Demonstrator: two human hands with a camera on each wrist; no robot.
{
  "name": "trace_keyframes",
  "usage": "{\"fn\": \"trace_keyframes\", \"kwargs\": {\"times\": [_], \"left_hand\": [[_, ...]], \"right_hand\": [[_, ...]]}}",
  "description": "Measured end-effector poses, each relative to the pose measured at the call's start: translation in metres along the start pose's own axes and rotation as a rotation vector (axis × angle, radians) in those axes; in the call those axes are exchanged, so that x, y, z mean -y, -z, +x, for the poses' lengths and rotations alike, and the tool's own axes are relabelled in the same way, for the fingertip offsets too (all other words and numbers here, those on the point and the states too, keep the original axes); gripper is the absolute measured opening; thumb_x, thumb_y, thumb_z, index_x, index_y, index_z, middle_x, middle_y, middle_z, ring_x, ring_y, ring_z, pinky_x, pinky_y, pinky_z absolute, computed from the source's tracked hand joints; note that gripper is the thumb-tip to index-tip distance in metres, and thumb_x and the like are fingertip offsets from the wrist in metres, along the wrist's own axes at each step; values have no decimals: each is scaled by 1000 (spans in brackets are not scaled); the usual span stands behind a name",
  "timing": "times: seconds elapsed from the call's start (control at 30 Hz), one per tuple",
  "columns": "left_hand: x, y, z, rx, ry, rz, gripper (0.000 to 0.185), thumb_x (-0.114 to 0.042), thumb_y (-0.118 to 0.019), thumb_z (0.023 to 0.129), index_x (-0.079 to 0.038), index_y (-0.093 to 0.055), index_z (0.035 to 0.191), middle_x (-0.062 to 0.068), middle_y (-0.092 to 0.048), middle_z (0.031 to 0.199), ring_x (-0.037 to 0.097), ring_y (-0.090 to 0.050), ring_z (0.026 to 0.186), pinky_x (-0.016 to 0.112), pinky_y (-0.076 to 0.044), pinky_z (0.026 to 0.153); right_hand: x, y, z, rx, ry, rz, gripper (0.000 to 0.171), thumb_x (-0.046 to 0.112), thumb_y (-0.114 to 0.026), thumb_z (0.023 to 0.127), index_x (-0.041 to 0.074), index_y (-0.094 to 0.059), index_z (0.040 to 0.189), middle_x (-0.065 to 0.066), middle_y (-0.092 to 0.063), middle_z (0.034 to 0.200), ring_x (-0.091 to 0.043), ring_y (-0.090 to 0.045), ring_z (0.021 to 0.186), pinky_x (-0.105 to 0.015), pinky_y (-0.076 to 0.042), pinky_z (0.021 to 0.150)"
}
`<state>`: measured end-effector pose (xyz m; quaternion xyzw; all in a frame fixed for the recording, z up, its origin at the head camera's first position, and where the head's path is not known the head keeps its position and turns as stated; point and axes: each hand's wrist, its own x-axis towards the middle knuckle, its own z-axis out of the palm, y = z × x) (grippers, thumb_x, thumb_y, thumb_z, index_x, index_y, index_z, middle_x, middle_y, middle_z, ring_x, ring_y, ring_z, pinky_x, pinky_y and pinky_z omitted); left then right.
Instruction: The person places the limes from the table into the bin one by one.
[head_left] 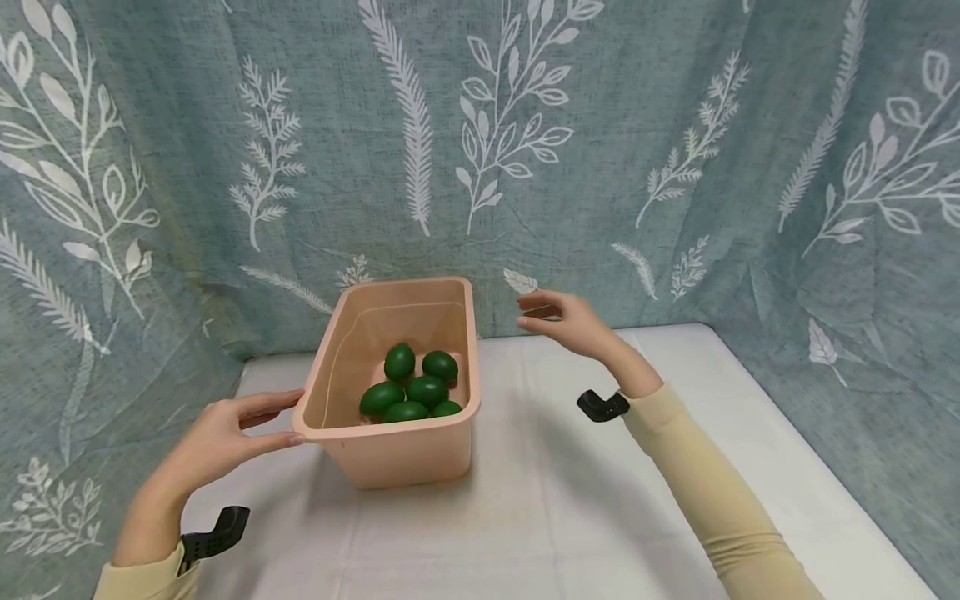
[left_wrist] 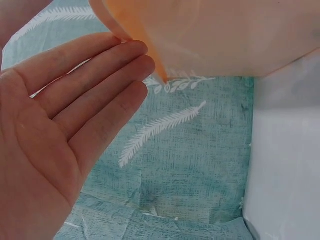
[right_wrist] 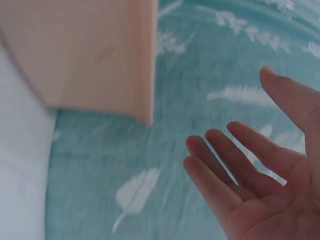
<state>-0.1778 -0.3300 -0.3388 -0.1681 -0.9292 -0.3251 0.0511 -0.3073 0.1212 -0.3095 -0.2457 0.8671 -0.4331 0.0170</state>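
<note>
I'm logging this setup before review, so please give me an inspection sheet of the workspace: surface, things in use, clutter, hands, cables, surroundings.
Surface: table under a white cloth, lightly creased.
Things in use: pink plastic bin standing upright; six green limes lie on its floor.
Clutter: nothing seen.
Hands: left hand open, fingertips at the bin's near-left rim; right hand open, raised beside the bin's far-right corner, apart from it.
Cables: nothing seen; a black wrist mount sits at each wrist.
Surroundings: teal curtain with white leaf print behind and at both sides.
</note>
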Motion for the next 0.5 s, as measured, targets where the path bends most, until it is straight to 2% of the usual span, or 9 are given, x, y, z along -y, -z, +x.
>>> {"fn": "trace_keyframes", "kwargs": {"times": [0.13,0.23,0.3,0.37,0.47,0.5], "left_hand": [[4,0,-8,-17,-19,-19,47,-28,-69,88,-17,-58,132,-4,-61,128,-20,-46,108,6,-47,84],[10,-1,-13,-57,-13,3,42,-25,-62,93,-16,-57,133,-1,-60,130,-19,-47,108,10,-49,81],[16,-4,-14,-90,-1,60,42,-27,-58,96,-13,-54,136,8,-58,133,-1,-54,116,26,-54,85],[23,-9,-12,-122,7,132,48,-30,-56,96,-9,-49,139,18,-51,138,21,-51,125,45,-50,93],[35,-21,-7,-151,-25,246,58,-33,-54,97,-5,-37,146,26,-35,147,48,-28,136,69,-29,100],[39,-24,-6,-155,-36,283,61,-34,-54,97,-4,-34,147,26,-29,150,47,-19,140,71,-22,103]], "right_hand": [[-24,9,-23,-28,-27,-20,57,42,-61,91,14,-48,139,-9,-49,141,-28,-47,129,-43,-43,106],[-41,15,-42,-80,-58,-84,62,47,-59,91,14,-44,142,-10,-45,144,-29,-42,133,-43,-39,110],[-53,19,-56,-116,-79,-162,67,50,-56,91,14,-39,145,-12,-41,147,-33,-38,136,-48,-37,110],[-64,22,-69,-134,-96,-248,72,54,-54,91,14,-34,148,-13,-34,151,-35,-30,139,-54,-32,111],[-84,28,-90,-117,-116,-361,80,55,-51,92,12,-22,152,-16,-20,157,-38,-14,145,-62,-21,112],[-91,30,-96,-103,-123,-393,81,56,-50,93,11,-18,153,-17,-16,158,-38,-8,146,-64,-16,113]]}}
